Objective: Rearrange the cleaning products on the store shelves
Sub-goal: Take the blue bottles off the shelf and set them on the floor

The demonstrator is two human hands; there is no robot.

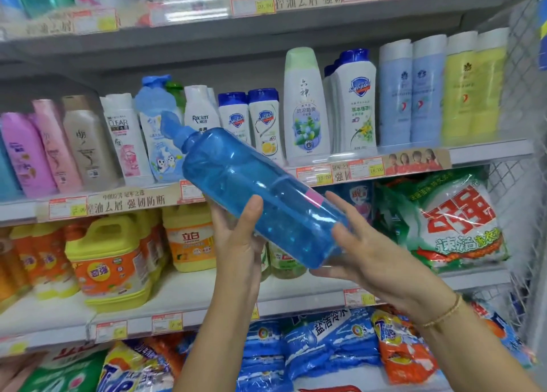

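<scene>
Here, left hand [236,243] gripping tilted blue bottle [251,190], fingers hidden behind, right hand [370,258] straight-fingered against base.

A shop: price tags [366,169] line shelves [488,152] packed with shampoo bottles [306,104].

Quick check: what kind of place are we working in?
Likely a shop's cleaning-goods aisle: shelves with price tags on their edges, rows of shampoo bottles, detergent bags below. The left hand grips a blue bottle.

A bottle [260,196] before the shelves [488,153]
</scene>
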